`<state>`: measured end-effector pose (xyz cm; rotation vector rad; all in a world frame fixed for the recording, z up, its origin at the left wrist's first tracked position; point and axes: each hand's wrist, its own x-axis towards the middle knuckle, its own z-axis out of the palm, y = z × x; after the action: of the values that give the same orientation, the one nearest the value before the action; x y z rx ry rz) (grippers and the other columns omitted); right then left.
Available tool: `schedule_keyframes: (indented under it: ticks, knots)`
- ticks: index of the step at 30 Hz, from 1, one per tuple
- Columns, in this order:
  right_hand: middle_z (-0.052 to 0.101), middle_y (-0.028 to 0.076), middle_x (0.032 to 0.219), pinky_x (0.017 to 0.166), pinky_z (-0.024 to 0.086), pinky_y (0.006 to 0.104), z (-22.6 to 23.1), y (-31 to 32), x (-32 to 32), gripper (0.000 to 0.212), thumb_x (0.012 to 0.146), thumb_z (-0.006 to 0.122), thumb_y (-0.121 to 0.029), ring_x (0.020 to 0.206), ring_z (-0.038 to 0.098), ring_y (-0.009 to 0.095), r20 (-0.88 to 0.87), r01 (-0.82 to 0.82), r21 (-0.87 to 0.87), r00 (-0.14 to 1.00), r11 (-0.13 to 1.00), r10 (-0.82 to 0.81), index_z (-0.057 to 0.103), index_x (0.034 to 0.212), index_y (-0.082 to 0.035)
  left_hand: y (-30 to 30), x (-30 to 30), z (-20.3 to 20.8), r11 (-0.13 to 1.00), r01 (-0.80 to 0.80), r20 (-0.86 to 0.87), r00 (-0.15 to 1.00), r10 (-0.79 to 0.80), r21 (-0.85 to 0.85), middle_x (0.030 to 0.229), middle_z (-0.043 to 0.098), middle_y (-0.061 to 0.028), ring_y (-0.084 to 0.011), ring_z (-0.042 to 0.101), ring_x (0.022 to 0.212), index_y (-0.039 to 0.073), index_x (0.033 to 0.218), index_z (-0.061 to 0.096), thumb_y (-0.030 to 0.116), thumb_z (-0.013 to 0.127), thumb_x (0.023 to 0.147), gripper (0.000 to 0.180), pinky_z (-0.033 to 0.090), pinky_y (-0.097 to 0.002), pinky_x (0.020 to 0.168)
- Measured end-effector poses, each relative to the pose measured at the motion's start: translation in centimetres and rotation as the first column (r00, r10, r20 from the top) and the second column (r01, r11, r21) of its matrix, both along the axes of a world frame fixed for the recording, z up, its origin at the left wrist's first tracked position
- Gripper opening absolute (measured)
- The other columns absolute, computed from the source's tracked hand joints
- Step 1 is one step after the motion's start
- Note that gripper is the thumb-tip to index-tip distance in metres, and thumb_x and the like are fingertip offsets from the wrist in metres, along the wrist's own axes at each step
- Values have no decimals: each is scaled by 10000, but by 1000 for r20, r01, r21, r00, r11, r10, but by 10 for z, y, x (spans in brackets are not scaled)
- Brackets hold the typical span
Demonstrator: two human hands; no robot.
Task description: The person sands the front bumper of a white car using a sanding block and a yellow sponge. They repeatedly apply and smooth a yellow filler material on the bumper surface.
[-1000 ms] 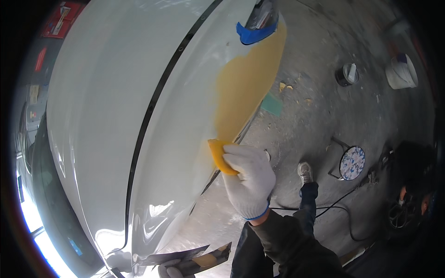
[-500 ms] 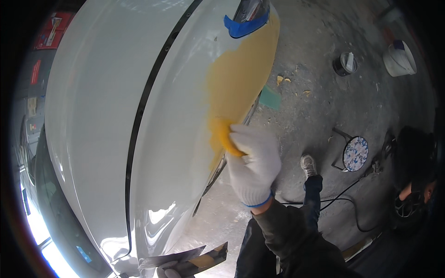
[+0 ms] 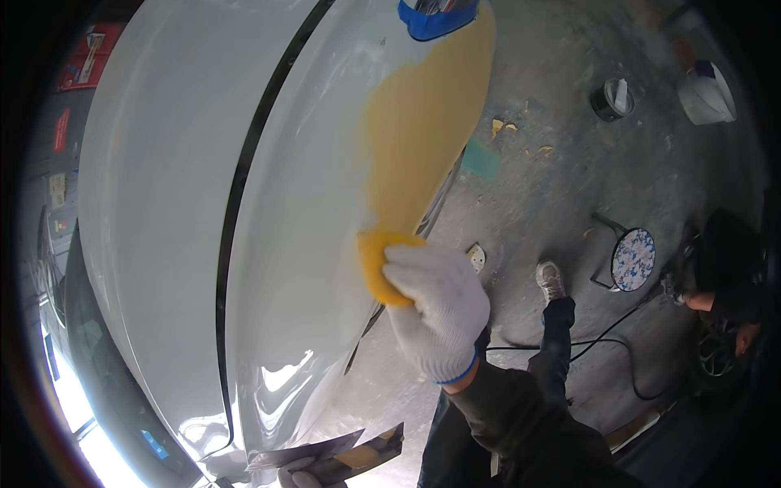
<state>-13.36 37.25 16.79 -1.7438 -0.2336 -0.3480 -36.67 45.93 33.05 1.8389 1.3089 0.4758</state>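
My right hand (image 3: 438, 305), in a white knitted glove with a blue cuff edge, grips a curved yellow sanding pad (image 3: 374, 264). The pad lies against the pale painted car panel (image 3: 301, 220), at the lower end of a smooth tan filler patch (image 3: 427, 114). Part of the pad is hidden under my fingers. Higher up, blue masking tape (image 3: 435, 24) borders a lamp at the edge of the patch. My left hand does not show.
Dark strips (image 3: 358, 457) jut out below the panel. On the floor are a round-topped stool (image 3: 633, 259), a dark can (image 3: 612, 100), a white bucket (image 3: 706, 96), a green sheet (image 3: 481, 159) and a black hose (image 3: 626, 366). At right, a co-worker's hand (image 3: 698, 301) is at a tool.
My right hand and the pad have moved slightly down and left, off the filler's lower part. The pad shows more of its face. The co-worker's hands have shifted, and the view has tilted a little.
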Motion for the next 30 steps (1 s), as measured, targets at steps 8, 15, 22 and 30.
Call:
schedule_keyframes:
  ticks: [8,15,22,30]
  knots:
    - [762,71,1130,903,571,405,2,10,-64,407,692,821,10,1011,721,294,-93,-145,-20,985,989,142,735,1075,-98,-3,13,4,986,54,-136,990,-32,161,925,653,-152,-223,621,766,-42,1089,626,279,445,1139,373,547,-358,681]
    - [756,69,1127,896,553,389,2,-21,-11,346,766,782,10,1017,711,288,-85,15,53,996,999,-11,729,1090,-100,-3,5,5,991,46,-141,990,-28,125,1011,634,-145,-221,605,866,-51,1136,636,327,501,1127,401,545,-367,773]
    - [757,76,1086,875,557,389,-10,-12,24,340,757,788,34,964,712,291,-26,124,89,992,988,-122,729,1067,-93,-10,9,6,999,22,-86,996,-18,49,1064,629,-155,-242,603,944,-55,1152,629,460,474,1123,539,529,-399,870]
    - [760,129,1087,860,560,336,6,-5,6,227,832,776,68,955,717,272,-19,42,45,999,998,-41,723,1041,-2,-3,9,4,1000,-20,-20,1000,21,16,1077,614,-161,-241,590,935,-58,1149,624,477,435,1129,568,518,-388,856]
